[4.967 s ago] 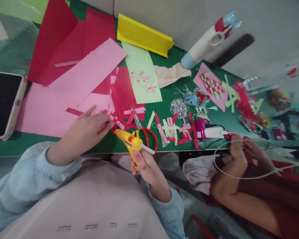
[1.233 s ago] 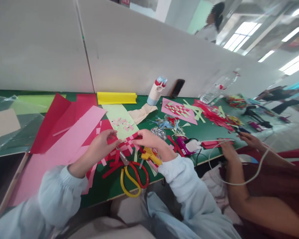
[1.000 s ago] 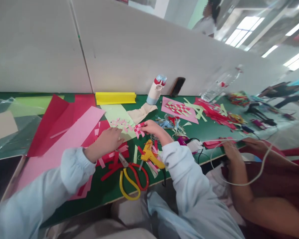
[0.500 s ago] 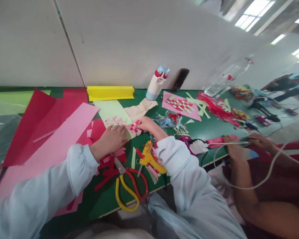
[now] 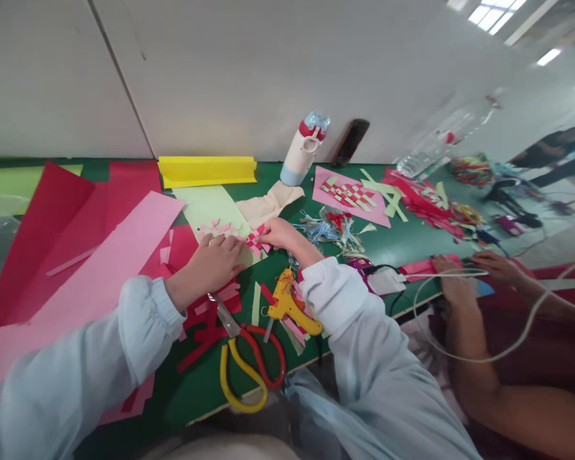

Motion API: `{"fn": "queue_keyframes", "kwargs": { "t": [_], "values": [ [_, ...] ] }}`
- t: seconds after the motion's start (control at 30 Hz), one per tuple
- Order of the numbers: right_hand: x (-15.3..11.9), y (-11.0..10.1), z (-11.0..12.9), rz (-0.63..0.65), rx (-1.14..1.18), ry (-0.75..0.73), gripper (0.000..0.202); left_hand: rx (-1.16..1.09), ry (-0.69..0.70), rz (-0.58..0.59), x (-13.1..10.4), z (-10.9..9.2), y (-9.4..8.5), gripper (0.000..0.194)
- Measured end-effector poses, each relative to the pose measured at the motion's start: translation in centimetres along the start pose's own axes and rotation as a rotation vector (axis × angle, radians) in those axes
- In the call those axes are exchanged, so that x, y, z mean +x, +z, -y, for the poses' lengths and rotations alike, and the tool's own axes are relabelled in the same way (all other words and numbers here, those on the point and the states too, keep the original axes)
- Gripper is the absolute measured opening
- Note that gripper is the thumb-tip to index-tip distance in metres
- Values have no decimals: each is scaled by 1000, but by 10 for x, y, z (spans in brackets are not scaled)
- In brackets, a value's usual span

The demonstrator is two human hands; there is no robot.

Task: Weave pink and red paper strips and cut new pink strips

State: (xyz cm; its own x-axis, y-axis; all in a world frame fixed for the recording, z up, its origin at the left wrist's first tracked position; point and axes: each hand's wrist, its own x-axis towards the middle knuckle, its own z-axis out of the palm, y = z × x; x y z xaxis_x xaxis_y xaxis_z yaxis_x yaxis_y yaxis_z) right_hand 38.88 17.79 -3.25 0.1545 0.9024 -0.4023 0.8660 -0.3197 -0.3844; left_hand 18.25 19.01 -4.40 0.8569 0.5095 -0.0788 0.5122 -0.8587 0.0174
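Note:
A small woven piece of red and pink paper strips (image 5: 255,241) lies on a pale green sheet (image 5: 211,206). My right hand (image 5: 280,234) pinches its right end between thumb and finger. Palm down, my left hand (image 5: 215,260) rests over the sheet's lower left, fingers spread a little, at the left end of the weave. Scissors with one red and one yellow handle (image 5: 246,364) lie below my hands. Beside them is a yellow glue gun (image 5: 290,303) among paper scraps.
Red sheets (image 5: 71,211) and a pink sheet (image 5: 110,255) cover the left. Behind stand a bottle (image 5: 303,150) and a phone (image 5: 352,142). A woven piece on pink paper (image 5: 354,195) lies right of centre. Another person's hands (image 5: 453,281) and a white cable (image 5: 426,338) are at right.
The view has shifted slightly, so the things on the table appear a little higher. Both hands stay at the woven piece, with only slight movement.

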Motion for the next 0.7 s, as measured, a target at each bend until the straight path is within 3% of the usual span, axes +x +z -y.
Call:
{"fn": "queue_keyframes", "kwargs": {
  "t": [0.27, 0.47, 0.7],
  "values": [
    [-4, -2, -4, -10, 31, 8, 30, 52, -25, -29, 7, -6, 4, 53],
    [-16, -13, -13, -87, -12, 81, 15, 82, -13, -14, 5, -8, 2, 56],
    [-29, -7, -5, -71, -97, 84, 19, 109, -8, -18, 4, -8, 3, 57]
  ]
}}
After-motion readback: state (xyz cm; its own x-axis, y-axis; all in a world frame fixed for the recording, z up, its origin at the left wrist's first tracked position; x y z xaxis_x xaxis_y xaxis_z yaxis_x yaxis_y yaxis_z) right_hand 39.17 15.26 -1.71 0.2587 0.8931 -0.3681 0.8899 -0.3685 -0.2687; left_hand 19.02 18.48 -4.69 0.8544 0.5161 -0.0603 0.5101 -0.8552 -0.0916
